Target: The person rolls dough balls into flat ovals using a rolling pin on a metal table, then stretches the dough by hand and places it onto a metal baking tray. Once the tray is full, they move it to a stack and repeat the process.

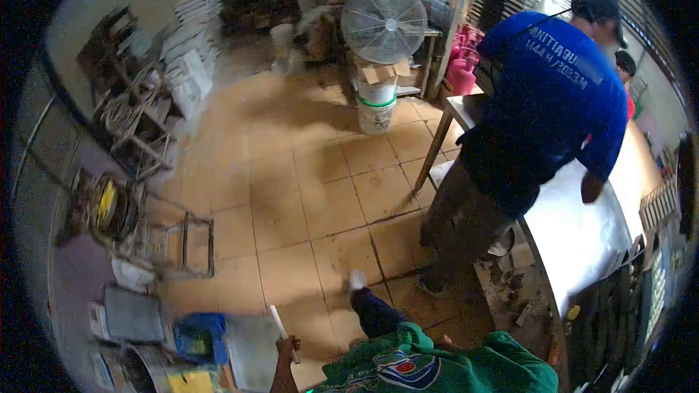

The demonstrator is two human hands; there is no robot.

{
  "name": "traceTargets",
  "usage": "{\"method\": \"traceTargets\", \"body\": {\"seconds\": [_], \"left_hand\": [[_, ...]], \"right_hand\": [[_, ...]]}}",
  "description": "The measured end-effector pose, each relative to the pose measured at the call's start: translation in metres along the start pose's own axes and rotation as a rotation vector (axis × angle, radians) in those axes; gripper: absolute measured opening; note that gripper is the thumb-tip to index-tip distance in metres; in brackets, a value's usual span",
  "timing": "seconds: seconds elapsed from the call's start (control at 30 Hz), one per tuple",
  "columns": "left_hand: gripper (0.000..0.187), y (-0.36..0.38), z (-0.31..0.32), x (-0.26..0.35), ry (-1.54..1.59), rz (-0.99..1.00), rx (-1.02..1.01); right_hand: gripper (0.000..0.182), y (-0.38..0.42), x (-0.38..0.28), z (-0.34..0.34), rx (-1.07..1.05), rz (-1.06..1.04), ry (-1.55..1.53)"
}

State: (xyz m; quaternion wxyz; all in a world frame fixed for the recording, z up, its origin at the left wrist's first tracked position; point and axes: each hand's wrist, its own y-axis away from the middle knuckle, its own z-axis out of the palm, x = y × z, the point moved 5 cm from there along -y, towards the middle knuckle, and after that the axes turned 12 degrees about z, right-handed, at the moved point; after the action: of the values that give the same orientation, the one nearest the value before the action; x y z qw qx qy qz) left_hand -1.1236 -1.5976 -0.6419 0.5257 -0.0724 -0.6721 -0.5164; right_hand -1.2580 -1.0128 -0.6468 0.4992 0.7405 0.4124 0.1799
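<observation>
My left hand point(289, 348) is closed around a slim white rod point(279, 322), its upper end rising above my fist. What kind of rod it is, I cannot make out. Below the hand lies a pale flat panel point(255, 346), beside a blue and yellow container point(200, 337). Only a small part of what looks like my right hand point(445, 342) shows past the front of my green shirt point(466, 370); its fingers are hidden.
A person in a blue shirt point(553, 87) stands at a shiny metal table point(579, 225) on the right; another person is partly visible behind. A fan point(389, 24) stands above a bucket point(376, 110). A metal frame point(198, 244) and stacked white sacks point(191, 51) line the left.
</observation>
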Motion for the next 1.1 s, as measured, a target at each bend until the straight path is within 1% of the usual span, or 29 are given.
{"method": "traceTargets", "body": {"seconds": [0.03, 0.1, 0.13, 0.17, 0.2, 0.23, 0.3, 0.33, 0.4, 0.43, 0.53, 0.57, 0.63, 0.67, 0.7, 0.77, 0.8, 0.87, 0.9, 0.93, 1.0, 1.03, 1.1], "left_hand": [[0.026, -0.04, 0.018, 0.033, -0.021, 0.002, -0.017], [0.009, -0.104, 0.058, 0.105, -0.158, 0.199, 0.043], [0.009, -0.132, 0.083, 0.132, -0.269, 0.252, 0.073], [0.009, -0.163, 0.1, 0.142, -0.286, 0.263, 0.056], [0.01, -0.197, 0.115, 0.138, 0.043, 0.088, 0.037], [0.011, -0.225, 0.137, 0.148, 0.359, -0.098, 0.015], [0.011, -0.254, 0.194, 0.204, -0.26, 0.035, -0.023], [0.011, -0.272, 0.217, 0.226, -0.298, 0.03, -0.054], [0.011, -0.311, 0.262, 0.247, -0.452, -0.084, -0.208], [0.011, -0.334, 0.283, 0.26, -0.474, -0.091, -0.239], [0.013, -0.417, 0.344, 0.288, -0.666, -0.206, -0.368], [0.013, -0.443, 0.367, 0.303, -0.675, -0.207, -0.389], [0.016, -0.497, 0.41, 0.336, -0.841, -0.134, -0.586], [0.025, -0.517, 0.421, 0.337, -0.617, -0.593, -0.496], [0.025, -0.548, 0.45, 0.35, -0.643, -0.594, -0.518], [0.021, -0.606, 0.534, 0.419, -1.085, -0.125, -0.554], [0.021, -0.636, 0.57, 0.439, -1.116, -0.113, -0.584], [0.018, -0.692, 0.658, 0.456, -1.19, -0.039, -0.752], [0.016, -0.721, 0.744, 0.459, -1.242, -0.01, -0.888], [0.014, -0.734, 0.793, 0.461, -1.276, 0.025, -0.982], [0.013, -0.728, 0.896, 0.472, -1.294, 0.087, -1.142], [0.014, -0.697, 0.968, 0.482, -1.279, 0.108, -1.206], [0.014, -0.663, 1.083, 0.474, -1.294, 0.148, -1.298]], "right_hand": [[0.054, 0.002, -0.034, -0.014, 0.0, 0.007, -0.026], [0.054, -0.012, -0.105, -0.041, 0.005, 0.006, -0.077], [0.054, -0.02, -0.137, -0.06, 0.01, 0.005, -0.1], [0.054, -0.025, -0.167, -0.077, 0.012, 0.006, -0.125], [0.054, -0.028, -0.197, -0.095, 0.014, 0.005, -0.155], [0.054, -0.032, -0.228, -0.109, 0.012, 0.008, -0.192], [0.054, -0.038, -0.28, -0.123, -0.001, 0.036, -0.282], [0.054, -0.041, -0.297, -0.13, -0.003, 0.06, -0.325], [0.054, -0.053, -0.315, -0.147, 0.007, 0.114, -0.395], [0.053, -0.058, -0.325, -0.162, 0.016, 0.138, -0.424], [0.053, -0.091, -0.367, -0.215, 0.046, 0.188, -0.481], [0.053, -0.106, -0.379, -0.234, 0.058, 0.2, -0.496], [0.053, -0.135, -0.407, -0.265, 0.075, 0.223, -0.53], [0.053, -0.147, -0.423, -0.279, 0.081, 0.237, -0.553], [0.053, -0.16, -0.44, -0.295, 0.09, 0.252, -0.58], [0.053, -0.178, -0.484, -0.329, 0.102, 0.283, -0.65], [0.053, -0.185, -0.503, -0.345, 0.11, 0.297, -0.69], [0.053, -0.191, -0.522, -0.375, 0.123, 0.345, -0.757], [0.053, -0.191, -0.525, -0.406, 0.144, 0.408, -0.823], [0.053, -0.192, -0.528, -0.418, 0.15, 0.437, -0.862], [0.053, -0.208, -0.529, -0.435, 0.168, 0.491, -0.945], [0.053, -0.215, -0.528, -0.447, 0.178, 0.517, -0.985], [0.053, -0.232, -0.525, -0.473, 0.194, 0.567, -1.056]]}}
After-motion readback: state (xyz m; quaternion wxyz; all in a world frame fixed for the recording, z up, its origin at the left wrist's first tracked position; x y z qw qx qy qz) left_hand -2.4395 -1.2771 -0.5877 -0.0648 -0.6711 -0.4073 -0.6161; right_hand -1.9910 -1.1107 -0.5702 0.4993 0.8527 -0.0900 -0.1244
